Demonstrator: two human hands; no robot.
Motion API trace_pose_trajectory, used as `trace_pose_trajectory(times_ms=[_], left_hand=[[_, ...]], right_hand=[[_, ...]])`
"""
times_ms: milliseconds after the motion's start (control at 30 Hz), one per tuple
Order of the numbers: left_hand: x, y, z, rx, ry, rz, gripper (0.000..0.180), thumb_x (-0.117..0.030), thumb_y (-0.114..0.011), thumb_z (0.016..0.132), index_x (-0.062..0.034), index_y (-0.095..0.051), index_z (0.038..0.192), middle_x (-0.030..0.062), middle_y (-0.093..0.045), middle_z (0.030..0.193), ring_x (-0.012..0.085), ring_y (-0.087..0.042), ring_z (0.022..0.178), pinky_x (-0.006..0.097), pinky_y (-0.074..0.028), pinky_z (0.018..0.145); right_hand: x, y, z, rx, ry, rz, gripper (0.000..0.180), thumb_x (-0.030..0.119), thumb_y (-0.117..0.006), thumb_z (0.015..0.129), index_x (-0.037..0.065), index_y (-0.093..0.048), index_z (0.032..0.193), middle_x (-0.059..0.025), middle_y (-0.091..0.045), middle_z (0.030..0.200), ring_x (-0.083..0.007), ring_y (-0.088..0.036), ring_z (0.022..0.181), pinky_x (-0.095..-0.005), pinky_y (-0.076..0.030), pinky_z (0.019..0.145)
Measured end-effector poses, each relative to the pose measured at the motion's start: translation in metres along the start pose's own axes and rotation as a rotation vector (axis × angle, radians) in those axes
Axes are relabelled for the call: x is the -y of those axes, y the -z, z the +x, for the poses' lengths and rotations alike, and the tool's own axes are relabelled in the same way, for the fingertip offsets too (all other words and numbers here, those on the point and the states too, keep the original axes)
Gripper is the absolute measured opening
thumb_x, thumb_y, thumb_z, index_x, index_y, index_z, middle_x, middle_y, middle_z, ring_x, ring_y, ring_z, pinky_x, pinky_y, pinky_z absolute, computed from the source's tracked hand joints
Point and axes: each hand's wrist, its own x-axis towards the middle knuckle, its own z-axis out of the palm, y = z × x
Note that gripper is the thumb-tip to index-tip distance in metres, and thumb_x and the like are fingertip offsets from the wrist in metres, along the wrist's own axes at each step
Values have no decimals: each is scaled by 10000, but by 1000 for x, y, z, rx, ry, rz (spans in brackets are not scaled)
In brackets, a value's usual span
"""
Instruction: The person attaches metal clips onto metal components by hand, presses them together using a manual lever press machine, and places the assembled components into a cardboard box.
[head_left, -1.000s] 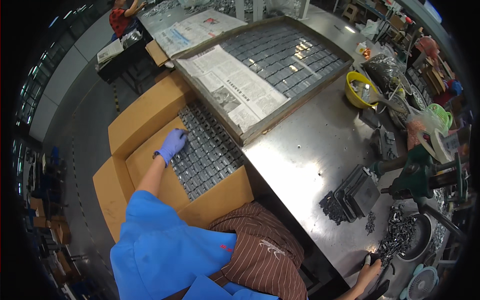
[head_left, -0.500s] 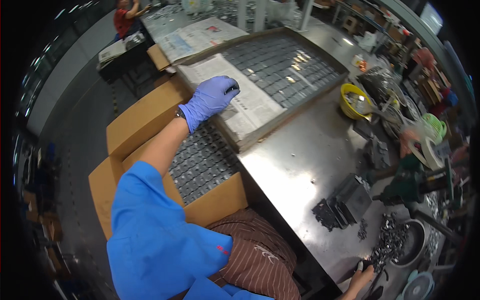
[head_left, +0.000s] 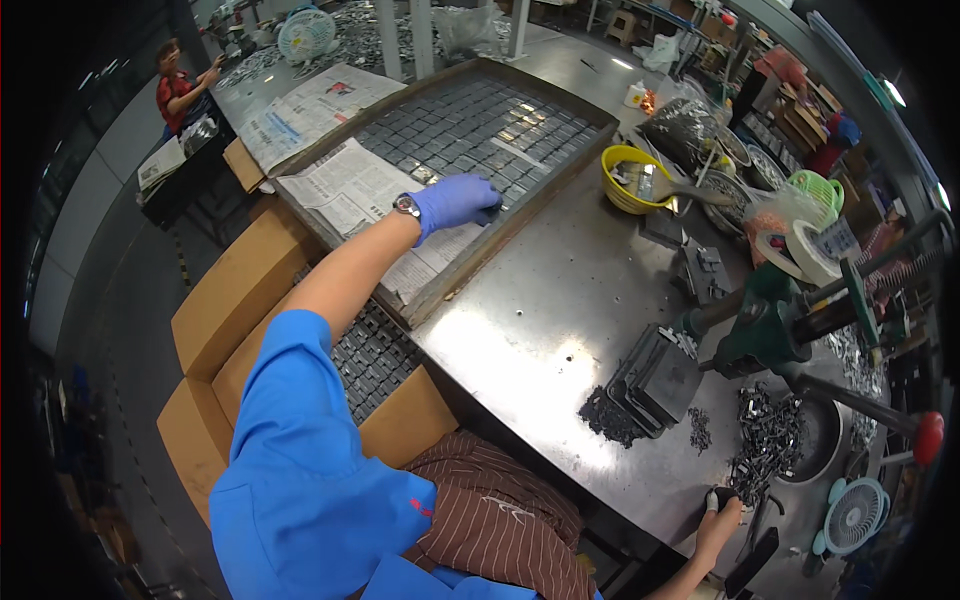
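My left hand [head_left: 455, 207], in a purple glove, reaches over the near side of a shallow tray [head_left: 460, 283]. Its fingers are closed on a small dark part [head_left: 494, 212], mostly hidden by the glove. Rows of similar dark grey parts [head_left: 440, 135] fill the tray's far portion, and a newspaper sheet [head_left: 350, 187] covers the left portion. At lower right my bare right hand [head_left: 718, 525] has its fingers bent together beside a heap of small metal pieces [head_left: 765, 430]. Something black shows at its fingertips; I cannot make out what. One fingertip wears a pale cover.
An open cardboard box [head_left: 240, 290] holding rows of parts stands left of the metal table [head_left: 520, 350]. On the table are a green hand press [head_left: 760, 330] with a red knob, a black block [head_left: 655, 380], a yellow basket [head_left: 632, 180] and a small fan [head_left: 855, 515]. A person [head_left: 180, 90] sits far left.
The view has shifted to the right. My left hand has moved from above the newspaper toward the tray's near right edge, beside the rows of parts. My right hand stays by the metal heap.
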Motion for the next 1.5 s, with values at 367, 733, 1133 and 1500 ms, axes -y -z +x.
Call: trace_pose_trajectory(times_ms=[367,733,1133,1500], left_hand=[[-28,-4,29,-325,213,-153,239,-158,-537,821,-9,-602,995,181,-613,948,301,-592,860,374,-470,727],[-58,-6,19,-212,274,-930,333,-140,-463,900,17,-498,1192,129,-528,1193,201,-512,1061,305,-402,898],[-212,-5,7,-294,132,-1228,173,2,-567,808,34,-578,978,100,-611,979,142,-569,876,249,-439,802],[-296,-20,-10,-78,332,-1785,337,-24,-584,806,69,-503,1120,158,-609,985,222,-613,871,302,-515,790]], right_hand=[[22,16,-10,87,-172,-3,180,-17,-524,663,-19,-563,839,-219,-538,887,-391,-504,874,-441,-411,761],[29,-1,-13,-98,-149,67,102,-36,-470,703,-5,-542,768,-162,-527,833,-325,-514,832,-411,-434,725],[52,13,-8,-181,-317,604,98,70,-678,723,10,-612,761,-150,-634,761,-261,-620,664,-327,-469,597],[138,15,-10,2,-38,911,150,5,-601,798,-8,-605,948,-91,-647,756,-129,-629,665,-252,-503,580]])
